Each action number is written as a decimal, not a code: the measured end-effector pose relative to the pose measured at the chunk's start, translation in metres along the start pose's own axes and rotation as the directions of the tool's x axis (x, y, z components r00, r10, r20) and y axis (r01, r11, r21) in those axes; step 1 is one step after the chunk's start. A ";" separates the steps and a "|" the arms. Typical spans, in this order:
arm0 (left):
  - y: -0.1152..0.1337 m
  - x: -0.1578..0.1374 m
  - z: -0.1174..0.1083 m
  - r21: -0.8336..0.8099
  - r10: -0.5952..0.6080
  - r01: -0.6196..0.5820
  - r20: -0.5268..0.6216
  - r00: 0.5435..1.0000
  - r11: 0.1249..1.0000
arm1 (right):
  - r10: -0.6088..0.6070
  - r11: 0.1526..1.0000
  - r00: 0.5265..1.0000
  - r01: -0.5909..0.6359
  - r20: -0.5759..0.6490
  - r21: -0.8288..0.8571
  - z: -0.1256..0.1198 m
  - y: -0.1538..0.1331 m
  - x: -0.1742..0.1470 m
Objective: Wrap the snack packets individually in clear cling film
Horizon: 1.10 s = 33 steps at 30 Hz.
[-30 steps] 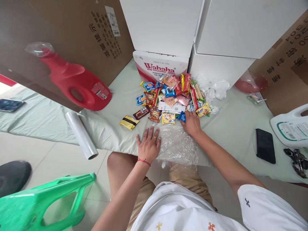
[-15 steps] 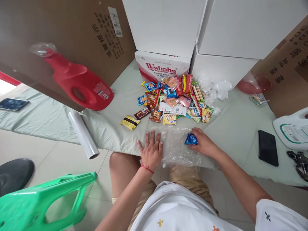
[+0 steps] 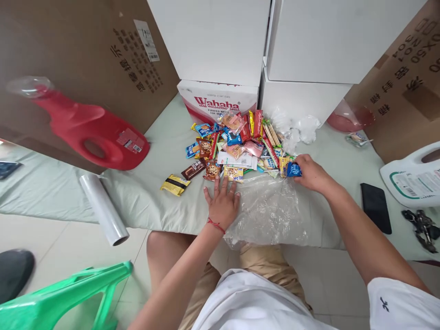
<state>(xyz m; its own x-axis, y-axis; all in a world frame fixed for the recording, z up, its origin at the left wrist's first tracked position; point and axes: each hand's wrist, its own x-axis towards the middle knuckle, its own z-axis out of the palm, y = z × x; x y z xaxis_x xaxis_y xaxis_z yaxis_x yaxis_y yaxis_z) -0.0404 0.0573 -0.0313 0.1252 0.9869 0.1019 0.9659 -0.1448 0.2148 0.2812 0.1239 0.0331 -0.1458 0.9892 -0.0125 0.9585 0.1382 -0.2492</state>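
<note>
- Two hands work around a snack pile (image 3: 253,147) in the head view, the right hand (image 3: 310,173) clamped on a blue packet (image 3: 294,169) at the pile's near right edge, beside a yellow packet (image 3: 283,165).
- Fingers spread, palm down, the left hand (image 3: 222,206) lies on the pile's near side, by clear plastic (image 3: 271,211).
- Placing one packet appears to be the step; next seems to call for gentle release without disturbing the pile.

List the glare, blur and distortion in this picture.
Head view: bright glints on the clear plastic; head view: edges of the white boxes splay outward toward the top, likely a wide-lens effect; head view: the blue packet in the right hand looks slightly soft, its small print unreadable.
</note>
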 end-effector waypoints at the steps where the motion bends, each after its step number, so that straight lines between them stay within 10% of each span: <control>1: -0.002 -0.002 0.002 -0.002 0.005 -0.005 -0.021 1.000 1.000 | 0.009 0.999 0.998 -0.006 -0.058 0.036 -0.005 -0.002 -0.006; 6: -0.007 -0.020 0.008 0.019 0.015 -0.014 -0.073 0.997 1.000 | -0.263 0.889 0.963 0.267 -0.060 0.372 -0.008 -0.055 -0.047; 10: -0.006 -0.023 0.012 0.064 -0.029 0.029 0.004 1.000 0.998 | -0.433 0.862 0.899 0.389 0.071 0.326 0.024 -0.104 -0.053; 15: -0.013 -0.026 0.008 0.104 -0.034 0.026 0.079 0.996 0.994 | -0.409 0.907 0.881 0.363 0.238 0.215 0.064 -0.104 -0.041; 23: -0.022 -0.031 0.003 0.088 -0.052 0.040 0.142 0.988 0.995 | -0.339 0.876 0.934 0.270 0.113 0.399 0.065 -0.063 -0.046; 27: -0.022 -0.031 0.004 0.089 -0.046 0.034 0.135 0.990 0.995 | -0.287 0.906 0.957 0.261 0.033 0.332 0.047 -0.076 -0.044; 33: -0.022 -0.032 0.003 0.083 -0.044 0.034 0.119 0.992 0.996 | -0.250 0.968 0.939 0.245 0.235 0.047 0.050 -0.116 -0.044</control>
<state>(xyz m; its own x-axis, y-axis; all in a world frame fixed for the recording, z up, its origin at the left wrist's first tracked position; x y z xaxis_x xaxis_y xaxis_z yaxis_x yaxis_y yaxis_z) -0.0648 0.0295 -0.0421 0.1088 0.9938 -0.0236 0.9851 -0.1046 0.1369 0.1640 0.0621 0.0144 -0.4338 0.8834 -0.1774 0.8807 0.3743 -0.2903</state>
